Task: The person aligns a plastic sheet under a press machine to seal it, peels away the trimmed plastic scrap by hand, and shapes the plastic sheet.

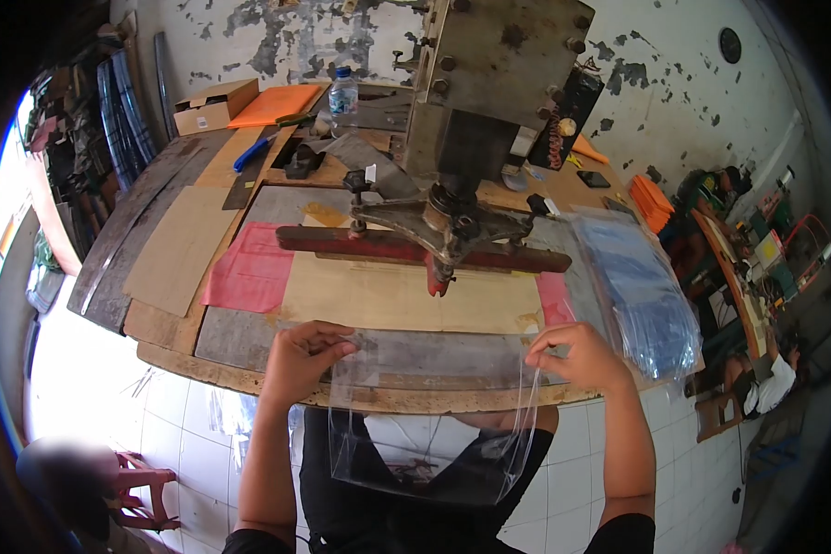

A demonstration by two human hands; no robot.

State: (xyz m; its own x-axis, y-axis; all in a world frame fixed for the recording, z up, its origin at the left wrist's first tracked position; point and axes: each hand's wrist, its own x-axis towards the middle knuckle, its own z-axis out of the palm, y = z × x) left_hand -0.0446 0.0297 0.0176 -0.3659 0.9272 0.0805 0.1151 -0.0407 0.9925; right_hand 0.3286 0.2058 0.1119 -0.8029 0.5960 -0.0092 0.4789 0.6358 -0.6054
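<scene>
A clear plastic bag (434,443) hangs open-sided between my two hands, over the table's front edge and my lap. My left hand (312,358) pinches its upper left corner, and my right hand (577,358) pinches the upper right corner. Beyond the hands, a press with a red bar (388,249) stands above a pale yellow sheet (406,300). Pink material (249,270) shows at the sheet's left side, with a smaller pink piece at its right. To the right of my right hand lies a stack of clear bluish plastic (642,295).
Brown board (177,245) lies at left. Behind are a blue-handled tool (252,155), a cardboard box (214,108), orange material (272,106), a water bottle (343,97) and a phone (594,179). A red stool (148,489) stands lower left. People sit at far right.
</scene>
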